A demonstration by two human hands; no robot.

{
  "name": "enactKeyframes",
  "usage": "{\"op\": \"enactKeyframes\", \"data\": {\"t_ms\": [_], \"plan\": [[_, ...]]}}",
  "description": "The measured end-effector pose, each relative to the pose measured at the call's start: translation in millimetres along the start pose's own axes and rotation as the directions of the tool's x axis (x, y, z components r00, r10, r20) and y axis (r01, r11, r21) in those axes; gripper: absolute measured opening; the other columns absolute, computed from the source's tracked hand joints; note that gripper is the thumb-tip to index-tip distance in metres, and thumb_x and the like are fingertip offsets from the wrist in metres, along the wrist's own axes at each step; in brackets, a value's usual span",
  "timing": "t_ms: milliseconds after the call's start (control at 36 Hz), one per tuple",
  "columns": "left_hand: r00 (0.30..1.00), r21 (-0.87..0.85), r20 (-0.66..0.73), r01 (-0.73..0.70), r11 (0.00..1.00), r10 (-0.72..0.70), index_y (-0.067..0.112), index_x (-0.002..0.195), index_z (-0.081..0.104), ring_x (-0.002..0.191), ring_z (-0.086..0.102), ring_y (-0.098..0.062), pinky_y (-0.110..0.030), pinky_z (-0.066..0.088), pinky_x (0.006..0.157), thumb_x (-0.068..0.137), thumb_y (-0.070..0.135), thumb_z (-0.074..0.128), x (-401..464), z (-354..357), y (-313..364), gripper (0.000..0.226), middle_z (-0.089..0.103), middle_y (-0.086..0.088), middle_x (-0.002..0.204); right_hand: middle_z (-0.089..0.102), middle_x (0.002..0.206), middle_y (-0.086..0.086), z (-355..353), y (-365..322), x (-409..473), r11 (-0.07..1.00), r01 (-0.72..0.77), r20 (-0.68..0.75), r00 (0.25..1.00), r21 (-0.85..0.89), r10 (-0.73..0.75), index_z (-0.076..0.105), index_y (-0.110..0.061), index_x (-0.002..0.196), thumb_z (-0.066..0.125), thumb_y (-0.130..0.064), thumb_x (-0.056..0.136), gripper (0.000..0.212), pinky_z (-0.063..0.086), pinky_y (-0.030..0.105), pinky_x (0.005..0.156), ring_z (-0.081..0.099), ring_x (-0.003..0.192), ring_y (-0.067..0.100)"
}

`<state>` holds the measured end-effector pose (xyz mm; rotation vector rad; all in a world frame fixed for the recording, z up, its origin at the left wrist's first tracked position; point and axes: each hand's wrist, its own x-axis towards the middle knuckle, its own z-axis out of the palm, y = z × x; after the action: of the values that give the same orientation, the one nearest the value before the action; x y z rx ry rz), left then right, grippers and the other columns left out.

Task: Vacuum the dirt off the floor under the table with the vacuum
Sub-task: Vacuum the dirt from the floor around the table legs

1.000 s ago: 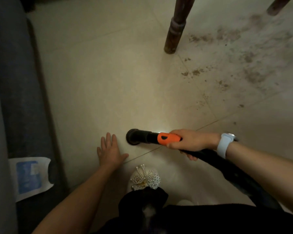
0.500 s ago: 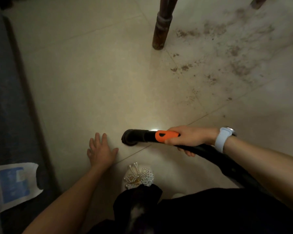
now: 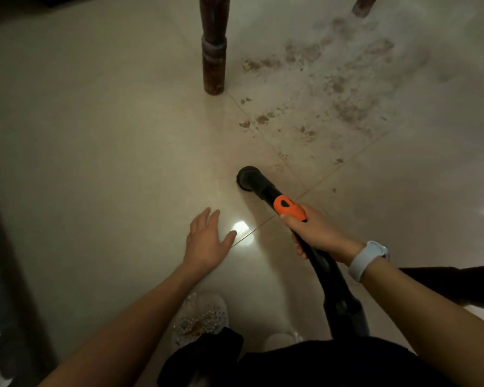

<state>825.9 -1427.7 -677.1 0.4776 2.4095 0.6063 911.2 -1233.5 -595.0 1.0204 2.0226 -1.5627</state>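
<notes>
Nearest, our left hand [image 3: 207, 241] lies flat on the floor [image 3: 101, 152] with fingers spread; just right of it our right hand [image 3: 313, 233] grips the vacuum [image 3: 266, 188], its nozzle on the floor beyond both hands, near the dirt [image 3: 319, 93] by the table leg [image 3: 213, 46]

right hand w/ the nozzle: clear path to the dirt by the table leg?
Probably yes. The right hand holds the vacuum nozzle just short of the dirt; bare tile lies between. The table leg stands left of that line.
</notes>
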Motion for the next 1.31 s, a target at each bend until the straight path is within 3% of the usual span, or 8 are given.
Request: {"op": "enactKeyframes", "data": {"t_ms": [250,528,722,806,944,1000,1139,1306], "plan": [[0.989,-0.146,0.092,-0.105,0.984,0.119,0.013,0.149,0.025,0.142,0.020,-0.024,-0.030,0.020,0.112,0.094,0.038,0.054,-3,9,56,0.067,0.021,-0.007,0.156,0.053,0.064,0.007,-33,20,-26,0.991,-0.128,0.081,0.989,0.045,0.124,0.046,-0.016,0.103,0.051,-0.032,0.096,0.018,0.048,0.026,0.045,0.054,0.043,0.015],[0.966,-0.097,0.181,-0.168,0.981,0.183,0.014,0.146,0.032,0.139,0.026,-0.021,-0.025,0.021,0.108,0.096,0.038,0.051,-13,3,66,0.058,0.035,-0.004,0.150,0.051,0.056,0.006,-29,14,-8,0.995,0.004,-0.094,0.996,0.101,0.005,0.047,-0.017,0.081,0.050,-0.028,0.096,0.019,0.045,0.026,0.043,0.051,0.042,0.019],[0.979,-0.248,0.163,-0.080,0.965,0.123,0.015,0.144,0.038,0.131,0.041,-0.017,-0.020,0.029,0.099,0.097,0.036,0.048,-7,4,80,0.052,0.040,-0.004,0.146,0.050,0.052,0.006,-23,28,-11,0.987,-0.001,-0.072,0.997,0.163,0.012,0.046,-0.010,0.082,0.049,-0.025,0.096,0.021,0.045,0.025,0.040,0.051,0.039,0.018],[0.969,-0.350,0.247,0.079,0.933,0.011,0.013,0.141,0.041,0.124,0.049,-0.020,-0.029,0.038,0.100,0.099,0.037,0.044,0,3,89,0.049,0.048,-0.005,0.139,0.050,0.060,0.009,-30,42,-24,0.981,-0.060,-0.053,0.996,0.185,0.071,0.046,-0.008,0.088,0.050,-0.027,0.097,0.022,0.045,0.024,0.040,0.052,0.038,0.016],[0.845,-0.641,0.520,0.485,0.595,-0.130,0.013,0.122,0.050,0.109,0.057,-0.021,-0.039,0.045,0.100,0.100,0.039,0.041,13,8,123,0.035,0.060,-0.006,0.118,0.052,0.055,0.008,-27,41,-18,0.996,0.003,-0.015,1.000,0.088,-0.001,0.048,-0.010,0.080,0.049,-0.027,0.098,0.025,0.046,0.022,0.041,0.054,0.038,0.014],[0.838,-0.671,0.536,0.500,0.548,-0.108,0.013,0.119,0.054,0.104,0.059,-0.020,-0.038,0.046,0.096,0.099,0.040,0.044,22,12,129,0.035,0.064,-0.005,0.110,0.053,0.053,0.007,-21,37,-13,0.998,0.023,0.013,1.000,0.052,-0.024,0.049,-0.010,0.078,0.049,-0.029,0.098,0.028,0.048,0.024,0.043,0.055,0.039,0.016],[0.869,-0.685,0.441,0.487,0.542,-0.225,0.012,0.097,0.053,0.055,0.039,-0.010,-0.021,0.032,0.049,0.096,0.030,0.055,35,12,134,0.018,0.048,-0.001,0.070,0.055,0.052,0.008,-6,34,-5,0.999,0.043,0.021,0.999,0.008,-0.044,0.049,-0.011,0.074,0.050,-0.033,0.097,0.032,0.051,0.029,0.048,0.058,0.043,0.021],[0.908,-0.715,0.343,0.419,0.560,-0.242,0.014,0.096,0.048,0.061,0.042,-0.011,-0.024,0.033,0.055,0.098,0.028,0.050,45,10,138,0.014,0.049,-0.001,0.074,0.057,0.057,0.006,-7,52,-19,0.983,-0.019,0.136,0.991,0.183,-0.007,0.045,-0.014,0.086,0.058,-0.028,0.093,0.020,0.053,0.034,0.056,0.059,0.050,0.022]]}}
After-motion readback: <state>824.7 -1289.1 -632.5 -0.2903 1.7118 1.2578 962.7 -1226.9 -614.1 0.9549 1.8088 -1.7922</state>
